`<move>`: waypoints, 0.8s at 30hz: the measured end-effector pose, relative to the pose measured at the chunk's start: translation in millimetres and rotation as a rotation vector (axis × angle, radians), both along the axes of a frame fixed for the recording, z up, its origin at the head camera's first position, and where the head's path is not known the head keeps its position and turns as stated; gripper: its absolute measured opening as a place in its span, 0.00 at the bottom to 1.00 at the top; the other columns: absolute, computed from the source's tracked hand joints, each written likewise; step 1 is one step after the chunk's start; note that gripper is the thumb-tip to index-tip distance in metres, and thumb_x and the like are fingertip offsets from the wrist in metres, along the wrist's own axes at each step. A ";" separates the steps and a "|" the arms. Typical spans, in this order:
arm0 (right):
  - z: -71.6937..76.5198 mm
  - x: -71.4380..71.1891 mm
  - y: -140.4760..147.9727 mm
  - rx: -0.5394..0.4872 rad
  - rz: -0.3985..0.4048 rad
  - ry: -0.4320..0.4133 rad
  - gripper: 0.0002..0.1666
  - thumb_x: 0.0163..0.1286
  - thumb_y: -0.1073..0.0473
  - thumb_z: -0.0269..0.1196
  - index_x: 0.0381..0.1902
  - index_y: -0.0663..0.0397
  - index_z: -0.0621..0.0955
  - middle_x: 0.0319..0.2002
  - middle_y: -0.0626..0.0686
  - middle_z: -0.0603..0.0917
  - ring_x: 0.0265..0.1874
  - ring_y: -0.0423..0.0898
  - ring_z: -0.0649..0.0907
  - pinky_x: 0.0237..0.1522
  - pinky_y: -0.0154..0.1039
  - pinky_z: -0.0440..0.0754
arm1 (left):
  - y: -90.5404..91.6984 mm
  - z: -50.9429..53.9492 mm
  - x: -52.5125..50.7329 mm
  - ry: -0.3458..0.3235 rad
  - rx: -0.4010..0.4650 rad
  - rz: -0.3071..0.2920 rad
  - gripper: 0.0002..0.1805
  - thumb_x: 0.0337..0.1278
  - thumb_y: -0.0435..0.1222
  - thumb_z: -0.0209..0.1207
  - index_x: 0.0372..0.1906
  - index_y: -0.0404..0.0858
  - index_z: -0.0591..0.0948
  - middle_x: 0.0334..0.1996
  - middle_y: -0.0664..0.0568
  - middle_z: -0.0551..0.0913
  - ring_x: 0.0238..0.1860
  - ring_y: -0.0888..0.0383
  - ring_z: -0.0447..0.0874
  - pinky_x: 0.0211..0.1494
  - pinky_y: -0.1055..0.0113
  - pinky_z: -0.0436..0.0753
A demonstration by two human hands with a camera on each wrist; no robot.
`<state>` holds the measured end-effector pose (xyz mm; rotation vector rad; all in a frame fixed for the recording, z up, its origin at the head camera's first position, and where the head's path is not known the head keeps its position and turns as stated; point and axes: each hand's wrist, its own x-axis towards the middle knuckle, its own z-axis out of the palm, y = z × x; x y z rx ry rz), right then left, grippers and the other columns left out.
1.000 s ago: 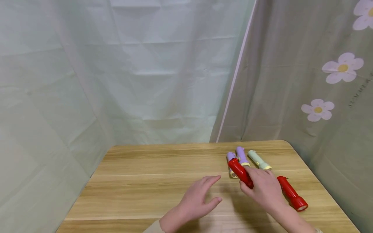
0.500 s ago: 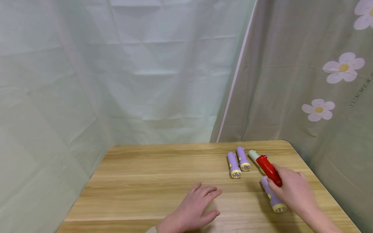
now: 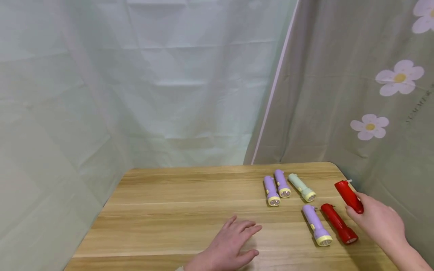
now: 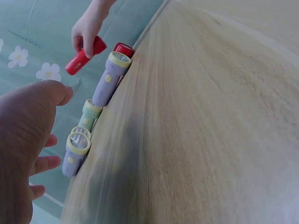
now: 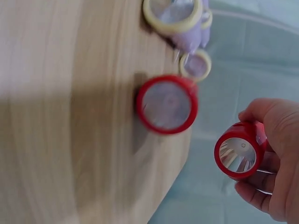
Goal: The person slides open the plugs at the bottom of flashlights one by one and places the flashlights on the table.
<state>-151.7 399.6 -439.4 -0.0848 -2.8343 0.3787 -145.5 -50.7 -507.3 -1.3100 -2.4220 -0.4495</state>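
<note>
My right hand (image 3: 379, 220) grips a red flashlight (image 3: 349, 196) above the table's right edge. In the right wrist view the held flashlight's lens (image 5: 237, 155) faces the camera, fingers curled round its body. Below and left of it, another red flashlight (image 3: 339, 224) lies on the table beside a purple flashlight (image 3: 316, 225) with a yellow rim. Farther back lie two more purple flashlights, one left (image 3: 271, 191) and one right (image 3: 282, 183), and a pale green flashlight (image 3: 301, 187). My left hand (image 3: 228, 244) hovers low over the table's front, fingers spread, holding nothing.
The wooden table (image 3: 169, 210) stretches left of the flashlights. Behind it hangs a pale curtain (image 3: 190, 82); a grey-green curtain with flower prints (image 3: 400, 78) hangs along the right side, close to the table's right edge.
My right hand has carried the red flashlight rightward, from over the purple flashlights past the green one to the table's right edge. My left hand has lowered slightly, its fingers spread.
</note>
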 end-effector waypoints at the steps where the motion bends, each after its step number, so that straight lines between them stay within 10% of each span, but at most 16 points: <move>1: -1.5 -0.8 4.7 0.002 -0.007 -0.017 0.27 0.65 0.52 0.68 0.56 0.63 0.78 0.28 0.50 0.82 0.22 0.48 0.76 0.19 0.44 0.67 | 0.3 0.2 0.2 -0.008 0.002 0.001 0.33 0.72 0.56 0.55 0.75 0.48 0.69 0.66 0.55 0.76 0.69 0.62 0.70 0.69 0.41 0.70; 9: -20.7 -2.5 27.4 -0.021 -0.035 -0.176 0.17 0.70 0.49 0.61 0.45 0.57 0.79 0.22 0.48 0.73 0.22 0.48 0.72 0.20 0.44 0.64 | 3.5 0.4 3.5 -0.141 0.004 0.036 0.30 0.75 0.55 0.53 0.75 0.51 0.69 0.67 0.57 0.75 0.69 0.63 0.69 0.70 0.42 0.69; 24: -43.1 -3.8 42.5 -0.038 -0.060 -0.346 0.36 0.68 0.44 0.62 0.60 0.70 0.73 0.28 0.51 0.77 0.27 0.50 0.75 0.23 0.46 0.69 | 7.9 -3.6 7.2 -0.214 0.054 0.072 0.27 0.75 0.53 0.55 0.72 0.51 0.73 0.65 0.60 0.76 0.67 0.63 0.73 0.69 0.45 0.72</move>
